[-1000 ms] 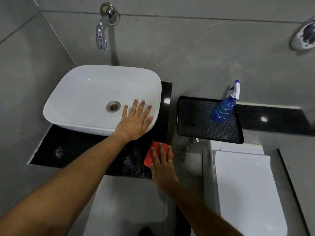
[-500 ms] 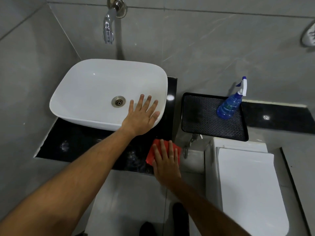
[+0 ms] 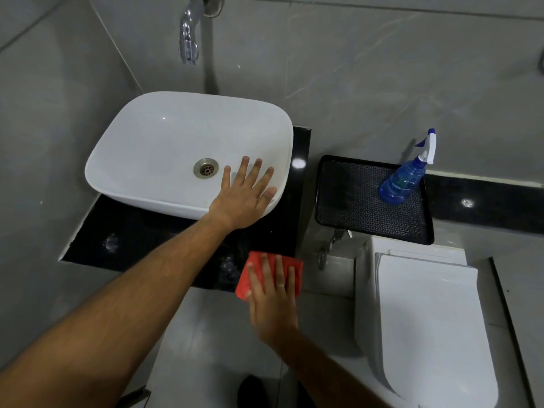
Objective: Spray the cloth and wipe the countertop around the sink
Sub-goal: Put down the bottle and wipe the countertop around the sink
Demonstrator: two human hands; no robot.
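Cloth half hidden under right hand.

You've got a glossy black stone-look countertop with light glinting off it near its right edge. The sink reads as smooth white glazed ceramic, with a dull metal drain ring, and the tap above is shiny chrome. Your cloth, at the counter's front right corner, is red, matt, soft-looking fabric. The spray bottle is see-through blue plastic with a white and blue plastic trigger, on a black tray with a textured, patterned surface. The walls are grey tile with a faint sheen.
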